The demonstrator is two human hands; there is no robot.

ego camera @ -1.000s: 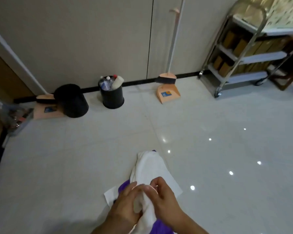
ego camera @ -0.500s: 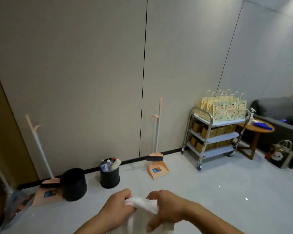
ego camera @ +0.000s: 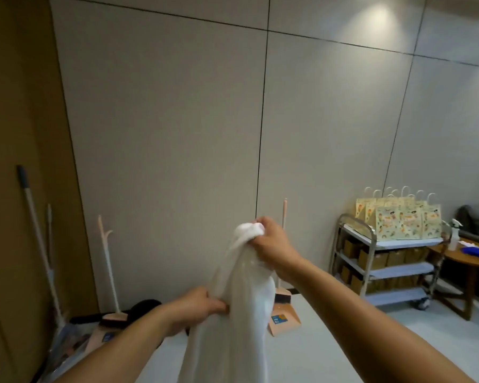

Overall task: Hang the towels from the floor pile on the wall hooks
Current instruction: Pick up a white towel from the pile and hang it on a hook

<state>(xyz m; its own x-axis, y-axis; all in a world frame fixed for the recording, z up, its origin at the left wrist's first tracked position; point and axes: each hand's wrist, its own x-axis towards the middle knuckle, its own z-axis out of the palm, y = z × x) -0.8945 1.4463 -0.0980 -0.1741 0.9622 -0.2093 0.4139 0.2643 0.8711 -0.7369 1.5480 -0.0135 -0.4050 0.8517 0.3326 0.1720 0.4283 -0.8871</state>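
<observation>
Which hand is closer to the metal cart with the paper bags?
The right hand is closer; it grips the top of the white towel, left of the metal cart. The left hand pinches the towel lower down, further left of the cart.

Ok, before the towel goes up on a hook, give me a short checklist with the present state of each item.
1. Towel off the floor: cannot tell; it hangs from both hands, but its lower end runs out of frame.
2. Right hand gripping the top: ok, closed on the bunched upper end.
3. Left hand steadying it: ok, pinching the cloth lower down on its left side.
4. Hook in sight: not ok; the wall ahead shows bare panels only.
5. An edge or loop found for hanging: cannot tell; the top is bunched in the hand.
6. Way forward free: cannot tell; a dustpan stands by the wall, partly behind the towel.
</observation>
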